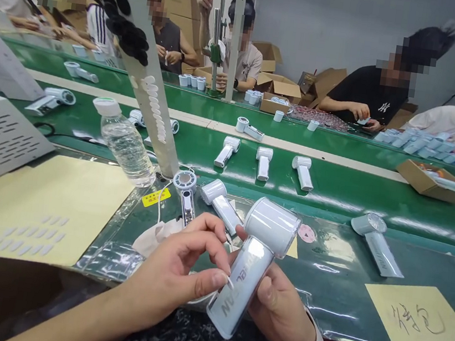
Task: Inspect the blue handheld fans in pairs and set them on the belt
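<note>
At a green assembly conveyor [325, 192], 2 bare hands hold a white handheld fan [256, 258] above a clear plastic sheet [320, 294].
The hands work together: the right hand [282, 312] cradles the fan's handle from behind, and the left hand [173, 264] pinches at its edge. The glossy shell looks light, stiff and slippery, so the handle seems the surest hold. A similar fan [217, 202] lies just ahead.

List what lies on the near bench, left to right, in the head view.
paper sheet → yellow label → open fan → lying fan → fan in hands → right-hand fan → handwritten note
</note>
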Demonstrator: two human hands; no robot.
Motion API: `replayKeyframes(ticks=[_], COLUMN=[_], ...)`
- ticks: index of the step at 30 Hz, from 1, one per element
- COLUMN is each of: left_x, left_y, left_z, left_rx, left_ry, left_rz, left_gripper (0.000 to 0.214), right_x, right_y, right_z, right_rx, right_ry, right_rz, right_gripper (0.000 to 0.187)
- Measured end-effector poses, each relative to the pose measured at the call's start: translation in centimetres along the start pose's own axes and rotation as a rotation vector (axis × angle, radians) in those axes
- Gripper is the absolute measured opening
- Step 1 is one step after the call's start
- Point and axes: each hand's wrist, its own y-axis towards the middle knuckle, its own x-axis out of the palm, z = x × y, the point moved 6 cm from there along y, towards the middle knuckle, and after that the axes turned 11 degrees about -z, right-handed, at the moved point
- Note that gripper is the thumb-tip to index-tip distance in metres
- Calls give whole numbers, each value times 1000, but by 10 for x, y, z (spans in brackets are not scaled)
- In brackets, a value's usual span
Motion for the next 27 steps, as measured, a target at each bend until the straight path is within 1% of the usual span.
replayKeyframes(ticks=[4, 8, 11, 13, 15, 17, 18, 19, 22, 24, 26, 27], left_x=[-2, 0, 2, 2, 0, -4, -4, -4, -2, -10, -30, -43], left_y=[-3, -3, -3, -2, 0, 2, 4, 6, 13, 12, 1, -10], left_z=[-2, -3, -3, -2, -2, -4, -6, -11, -29, -40, -47, -50], left_rx=[-14, -3, 14, 23, 17, 2, -11, -32, -94, -117, -129, -145], left_ry=[-15, -15, 8, 89, 237, 366, 389, 380, 257, 187, 110, 68], left_rz=[-5, -15, -1, 29, 87, 144, 146, 125, -8, -35, -24, -13], left_gripper=[25, 23, 21, 17, 16, 22, 26, 30, 35, 36, 37, 38], right_x=[0, -2, -2, -1, -2, -5, -7, -9, -13, -16, -20, -23], right_y=[1, 0, 2, 4, 5, 4, 3, 3, 2, 1, -3, -7], right_z=[1, 3, 4, 4, 5, 8, 11, 14, 26, 36, 43, 44], right_rx=[29, 33, 55, 60, 60, 58, 56, 53, 38, 54, 99, 126], right_ry=[-33, -65, -129, -183, -227, -258, -272, -282, -243, -140, -55, -47], right_rz=[-5, -20, -41, -49, -36, -8, 2, 9, 38, 76, 115, 136], right_gripper=[59, 52, 47, 42, 39, 40, 41, 42, 45, 42, 39, 40])
